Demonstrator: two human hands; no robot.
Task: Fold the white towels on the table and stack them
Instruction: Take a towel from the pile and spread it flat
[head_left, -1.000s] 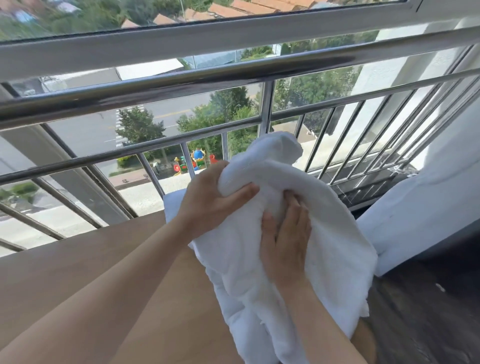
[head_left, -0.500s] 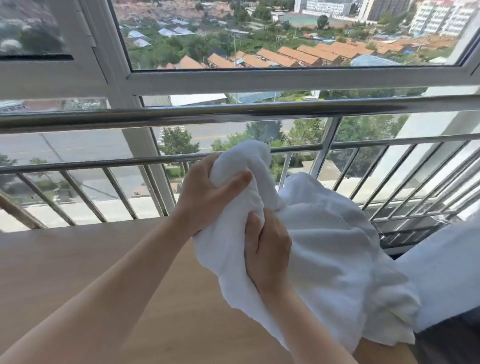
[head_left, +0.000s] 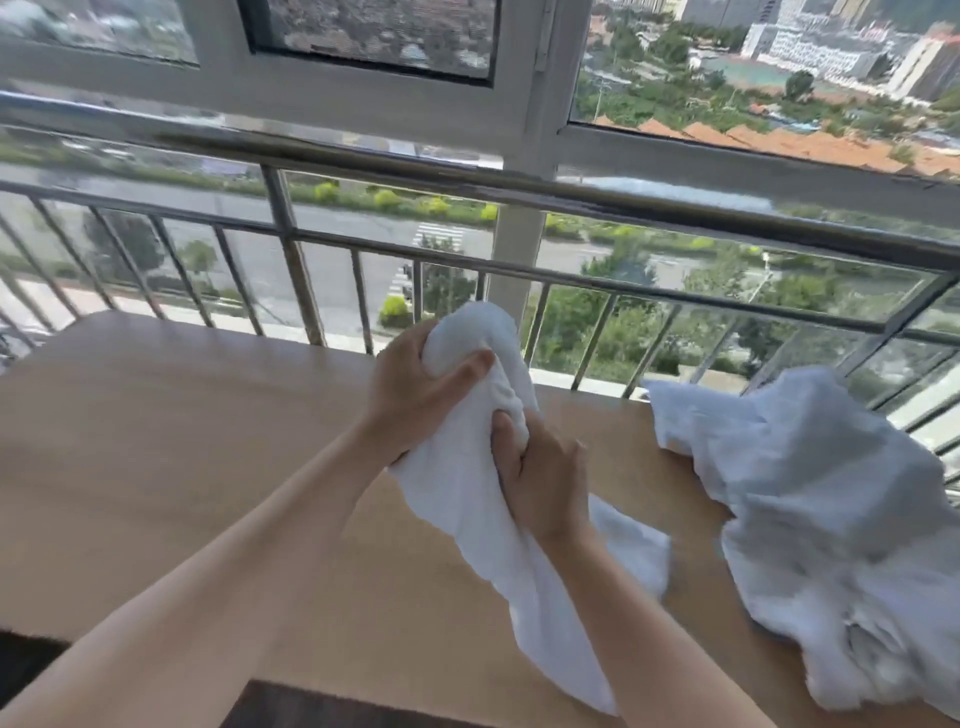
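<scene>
A white towel (head_left: 457, 499) hangs bunched above the wooden table (head_left: 171, 467), its lower end trailing onto the tabletop toward me. My left hand (head_left: 421, 395) grips the towel's upper end, thumb wrapped over the cloth. Just below it, my right hand (head_left: 540, 467) holds the same towel, fingers curled into its folds. A crumpled pile of white towels (head_left: 821, 519) lies on the table's right end, apart from both hands.
A steel railing (head_left: 467, 182) with upright bars runs along the table's far edge, with window frames and a street far below behind it. The table's near edge meets a dark floor (head_left: 31, 660) at the lower left.
The towel has come away from the pile and moved left over the table. My hands stay on it, left above right. The view has swung left, showing more tabletop.
</scene>
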